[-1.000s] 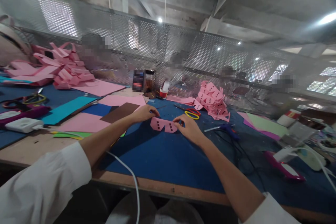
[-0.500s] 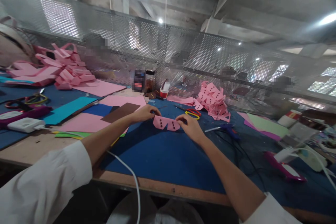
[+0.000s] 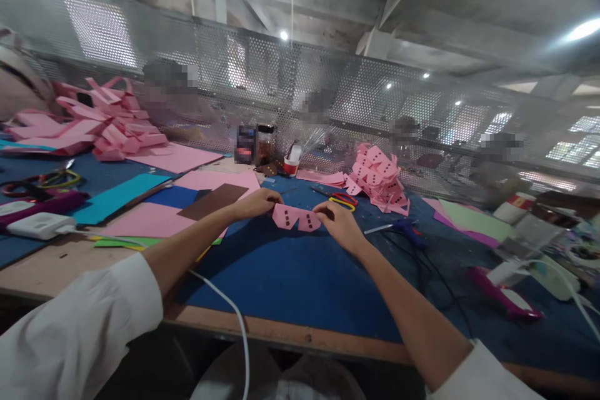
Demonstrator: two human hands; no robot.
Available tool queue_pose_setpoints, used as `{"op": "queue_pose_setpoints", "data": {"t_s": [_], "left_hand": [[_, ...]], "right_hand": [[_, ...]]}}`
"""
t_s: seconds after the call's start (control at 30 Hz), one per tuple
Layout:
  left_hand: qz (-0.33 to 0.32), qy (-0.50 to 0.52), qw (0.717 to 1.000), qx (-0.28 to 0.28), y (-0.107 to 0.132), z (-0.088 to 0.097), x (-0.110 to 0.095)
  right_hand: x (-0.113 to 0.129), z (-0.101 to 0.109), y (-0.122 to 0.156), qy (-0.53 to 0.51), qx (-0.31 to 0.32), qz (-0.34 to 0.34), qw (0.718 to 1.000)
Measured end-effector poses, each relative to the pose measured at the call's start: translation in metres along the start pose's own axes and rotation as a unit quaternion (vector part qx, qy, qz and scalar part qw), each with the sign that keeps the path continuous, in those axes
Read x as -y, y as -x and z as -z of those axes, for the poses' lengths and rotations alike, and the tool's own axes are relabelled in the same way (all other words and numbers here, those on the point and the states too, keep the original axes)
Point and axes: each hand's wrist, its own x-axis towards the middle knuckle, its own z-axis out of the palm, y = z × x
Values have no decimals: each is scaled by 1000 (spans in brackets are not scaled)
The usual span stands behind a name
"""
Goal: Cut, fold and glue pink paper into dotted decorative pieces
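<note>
A pink foam-like cutout (image 3: 297, 218) with a notch in its lower edge and two columns of dark squares is stretched between my hands. My left hand (image 3: 262, 203) pinches its left end, and my right hand (image 3: 335, 219) pinches its right end. Both hands hover just over the blue mat (image 3: 300, 287). Beyond my right hand lie scissors with red and yellow handles (image 3: 343, 201). Farther back is a heap of similar pink cutouts (image 3: 377, 176) with dark squares.
Pink strips (image 3: 117, 119) are piled at the left, near a teal sheet (image 3: 122, 197) and a brown sheet (image 3: 213, 201). At right lie a blue glue gun (image 3: 407, 231) and a magenta device (image 3: 506, 297). A perforated metal screen (image 3: 262, 62) stands behind. A white cable (image 3: 234, 309) crosses the front edge.
The camera view has shifted slightly. Both hands keep hold of the pink cutout's ends, and it stays in nearly the same place.
</note>
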Motion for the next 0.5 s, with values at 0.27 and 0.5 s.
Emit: {"op": "queue_pose_setpoints", "data": {"t_s": [0.27,0.5], "left_hand": [[-3,-21,1000,3,0,0,0],[-4,-29,999,-14,-1,-1,3]], "right_hand": [[-1,-1,0,0,8,9,1000],[-1,-2,0,-3,2,17,1000]]}}
